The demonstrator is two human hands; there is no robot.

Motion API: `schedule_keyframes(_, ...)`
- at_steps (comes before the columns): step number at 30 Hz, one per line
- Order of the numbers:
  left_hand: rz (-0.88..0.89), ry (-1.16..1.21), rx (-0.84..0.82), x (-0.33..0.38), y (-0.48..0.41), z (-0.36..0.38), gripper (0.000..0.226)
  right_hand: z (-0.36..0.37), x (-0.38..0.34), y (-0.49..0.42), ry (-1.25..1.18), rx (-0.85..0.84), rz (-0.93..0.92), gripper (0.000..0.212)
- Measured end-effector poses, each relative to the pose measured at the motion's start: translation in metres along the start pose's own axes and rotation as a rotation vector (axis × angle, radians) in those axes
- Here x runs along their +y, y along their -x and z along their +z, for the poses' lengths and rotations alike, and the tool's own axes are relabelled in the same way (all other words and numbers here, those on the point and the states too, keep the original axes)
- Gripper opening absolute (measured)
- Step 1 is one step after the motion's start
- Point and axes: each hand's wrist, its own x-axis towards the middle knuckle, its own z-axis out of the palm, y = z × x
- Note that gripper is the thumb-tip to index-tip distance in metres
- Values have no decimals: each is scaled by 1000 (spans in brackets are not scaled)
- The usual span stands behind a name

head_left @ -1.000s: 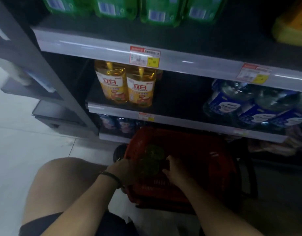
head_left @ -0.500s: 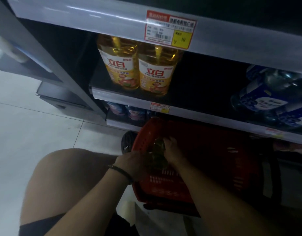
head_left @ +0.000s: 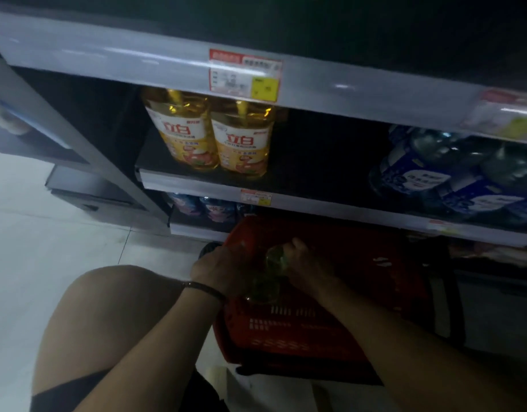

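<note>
Head view: bottle (head_left: 271, 275), greenish and blurred, sits at 6 o'clock, roughly upright over the near-left corner of the red basket (head_left: 286, 337). The right hand (head_left: 300, 260) grips its top from the 3 o'clock side. The left hand (head_left: 223, 267) is at its 9 o'clock side, but the fingers are too dark to tell if they hold it.

The step looks like handling the bottle at the basket. Keep it upright, steady the body with the left hand, and clear the rim before moving.

Counts: one bottle in hand and one basket. Two yellow bottles (head_left: 244, 138) stand touching on the shelf (head_left: 196, 182) at 12 o'clock. Blue bottles (head_left: 419, 173) at 2 o'clock number at least three, blurred.
</note>
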Motion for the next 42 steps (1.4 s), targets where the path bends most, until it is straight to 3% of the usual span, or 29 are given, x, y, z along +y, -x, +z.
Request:
schedule_keyframes(4,131,77,-89,64,56,-34,46,-49,8,44,-26,17,-44,42)
schedule_keyframes(8,187,21,26,20,24,18,72,-91,10,97,-59,76,-54,45)
schedule_keyframes(10,254,118,59,14,29,26,79,-111,9,123,-87,136,-69,37)
schedule_keyframes(12,317,223,25,15,40,29,75,-131,7,148,-117,200,-97,26)
schedule_keyframes(15,426,450,69,22,72,27,72,-162,-3,181,-106,299,-133,27)
schedule_keyframes(20,598,633,193,31,115,18,76,-209,-26,226,-89,371,-200,30)
schedule_keyframes(26,720,706,348,36,160,-12,66,-262,-44,280,-123,431,-268,32)
schedule_keyframes(31,733,887,429,52,198,-42,61,-281,-32,295,-550,594,-335,60)
schedule_keyframes(34,756,940,443,63,209,-68,63,-281,-24,297,-605,587,-312,82)
schedule_keyframes(42,790,963,361,103,220,-136,53,-260,-11,258,-1008,517,-357,71)
